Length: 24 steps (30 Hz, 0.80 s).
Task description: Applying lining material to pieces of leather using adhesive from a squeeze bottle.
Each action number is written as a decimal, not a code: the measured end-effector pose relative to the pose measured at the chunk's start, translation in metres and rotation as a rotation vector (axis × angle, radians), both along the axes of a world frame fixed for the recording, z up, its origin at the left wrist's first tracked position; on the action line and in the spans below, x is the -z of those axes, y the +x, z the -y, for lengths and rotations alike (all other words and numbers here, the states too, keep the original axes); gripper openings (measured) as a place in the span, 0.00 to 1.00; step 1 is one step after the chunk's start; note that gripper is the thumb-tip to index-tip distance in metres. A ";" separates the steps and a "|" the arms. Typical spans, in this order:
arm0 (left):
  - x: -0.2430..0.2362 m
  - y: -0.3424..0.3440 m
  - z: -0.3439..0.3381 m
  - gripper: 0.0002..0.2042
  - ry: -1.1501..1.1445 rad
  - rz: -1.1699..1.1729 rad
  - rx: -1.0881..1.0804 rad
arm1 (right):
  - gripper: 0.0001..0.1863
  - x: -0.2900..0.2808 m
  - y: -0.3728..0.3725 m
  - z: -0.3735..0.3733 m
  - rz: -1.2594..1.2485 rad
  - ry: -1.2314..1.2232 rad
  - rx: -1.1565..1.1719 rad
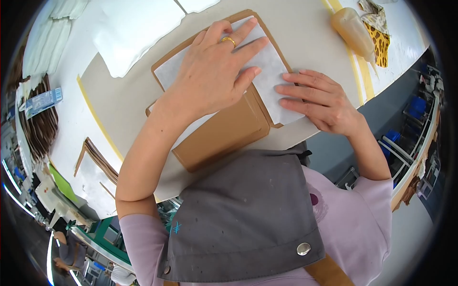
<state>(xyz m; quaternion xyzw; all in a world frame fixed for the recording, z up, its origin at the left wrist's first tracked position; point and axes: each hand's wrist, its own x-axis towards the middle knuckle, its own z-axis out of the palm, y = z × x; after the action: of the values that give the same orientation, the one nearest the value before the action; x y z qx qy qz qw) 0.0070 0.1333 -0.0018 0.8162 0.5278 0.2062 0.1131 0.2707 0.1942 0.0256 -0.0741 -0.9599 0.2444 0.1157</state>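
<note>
A brown leather-like panel [226,131] with a folded edge lies on the table below my hands. Above it is a larger brown piece, seen as a border around a white backing sheet [270,97]. My left hand [214,66], with a gold ring, spreads its fingers flat across the sheet near its far corner. At the right edge of the sheet, my right hand [327,102] rests with fingers stretched out, their tips on the white surface. My left hand and forearm hide part of both pieces.
White sheets [133,35] lie at the far left. A bottle with a thin nozzle [353,34] sits at the far right beside a spotted cloth scrap [381,45]. Brown strips [98,159] and a stack of brown pieces [40,124] lie to the left. Another person [71,250] is at lower left.
</note>
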 end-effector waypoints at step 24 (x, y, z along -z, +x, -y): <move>-0.010 0.008 -0.004 0.28 0.006 -0.059 -0.076 | 0.22 0.005 -0.005 0.005 0.098 0.159 0.104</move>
<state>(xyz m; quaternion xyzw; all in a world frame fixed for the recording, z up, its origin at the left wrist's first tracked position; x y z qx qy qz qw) 0.0154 0.1370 0.0078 0.8015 0.5610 0.1877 0.0871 0.2658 0.1891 0.0210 -0.1265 -0.9755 0.1574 0.0867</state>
